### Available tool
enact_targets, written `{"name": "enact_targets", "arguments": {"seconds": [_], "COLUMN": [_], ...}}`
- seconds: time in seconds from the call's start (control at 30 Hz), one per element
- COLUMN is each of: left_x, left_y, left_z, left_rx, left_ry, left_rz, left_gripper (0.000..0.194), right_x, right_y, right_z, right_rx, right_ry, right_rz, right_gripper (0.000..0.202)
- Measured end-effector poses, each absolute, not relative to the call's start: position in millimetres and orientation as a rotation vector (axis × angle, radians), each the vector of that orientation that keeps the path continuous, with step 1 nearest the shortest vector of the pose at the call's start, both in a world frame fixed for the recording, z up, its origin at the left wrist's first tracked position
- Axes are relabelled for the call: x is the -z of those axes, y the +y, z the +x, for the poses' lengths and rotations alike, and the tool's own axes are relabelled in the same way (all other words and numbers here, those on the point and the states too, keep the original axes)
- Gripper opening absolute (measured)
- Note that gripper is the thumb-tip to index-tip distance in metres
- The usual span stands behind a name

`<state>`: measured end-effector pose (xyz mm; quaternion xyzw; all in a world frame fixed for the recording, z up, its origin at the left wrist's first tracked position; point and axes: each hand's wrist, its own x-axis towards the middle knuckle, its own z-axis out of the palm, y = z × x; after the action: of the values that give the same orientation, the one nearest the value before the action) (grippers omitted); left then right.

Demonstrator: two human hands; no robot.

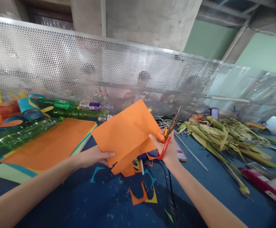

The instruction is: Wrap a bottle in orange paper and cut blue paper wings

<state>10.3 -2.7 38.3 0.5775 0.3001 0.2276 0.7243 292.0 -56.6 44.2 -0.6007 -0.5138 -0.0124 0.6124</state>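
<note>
An orange sheet of paper (128, 126) is held up in front of me, its lower part folded or cut into flaps. My left hand (102, 156) pinches its lower left edge between thumb and fingers. At its right side my right hand (165, 145) grips the paper's edge and also holds red-handled scissors (173, 122), whose blades point up and away, slightly apart. Below the sheet, orange, yellow and blue paper scraps (138, 196) lie on the blue table (92, 205).
Stacked colored paper (49, 142) and green plastic bottles (28, 134) lie at left, near paper-decorated bottles (28, 107). Dried leaves (233, 136) and a magenta box (263, 183) are at right. People sit behind a perforated metal screen (118, 69). A phone (181, 152) lies beyond my right hand.
</note>
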Motion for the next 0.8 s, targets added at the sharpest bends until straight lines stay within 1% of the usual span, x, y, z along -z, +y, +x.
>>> {"name": "enact_targets", "arguments": {"seconds": [0.1, 0.27, 0.4, 0.5, 0.63, 0.67, 0.7, 0.77, 0.8], "left_x": [-41, -44, -41, -38, -40, -41, -42, -45, -47], "left_y": [-1, 1, 6, 10, 8, 6, 4, -1, -3], "left_z": [8, 7, 10, 14, 20, 22, 23, 25, 27], "left_rx": [-0.527, -0.497, -0.646, -0.773, -0.903, -0.922, -0.944, -0.990, -1.010], "left_ry": [0.656, 0.617, 0.630, 0.630, 0.652, 0.651, 0.638, 0.578, 0.541], "left_rz": [1.271, 1.282, 1.114, 0.995, 0.934, 0.923, 0.911, 0.886, 0.876], "left_gripper": [0.031, 0.023, 0.026, 0.031, 0.039, 0.039, 0.039, 0.037, 0.037], "right_x": [-46, -47, -54, -56, -46, -43, -39, -35, -34], "right_y": [-55, -57, -63, -71, -88, -93, -99, -109, -113], "right_z": [291, 288, 284, 273, 243, 235, 229, 219, 216], "right_rx": [0.005, -0.052, -0.139, -0.375, -0.909, -0.962, -1.000, -1.047, -1.065], "right_ry": [-1.160, -1.136, -1.108, -1.138, -1.375, -1.412, -1.443, -1.490, -1.511], "right_rz": [-1.403, -1.323, -1.281, -1.301, -1.278, -1.281, -1.280, -1.282, -1.284], "right_gripper": [0.038, 0.034, 0.029, 0.033, 0.044, 0.044, 0.041, 0.026, 0.023]}}
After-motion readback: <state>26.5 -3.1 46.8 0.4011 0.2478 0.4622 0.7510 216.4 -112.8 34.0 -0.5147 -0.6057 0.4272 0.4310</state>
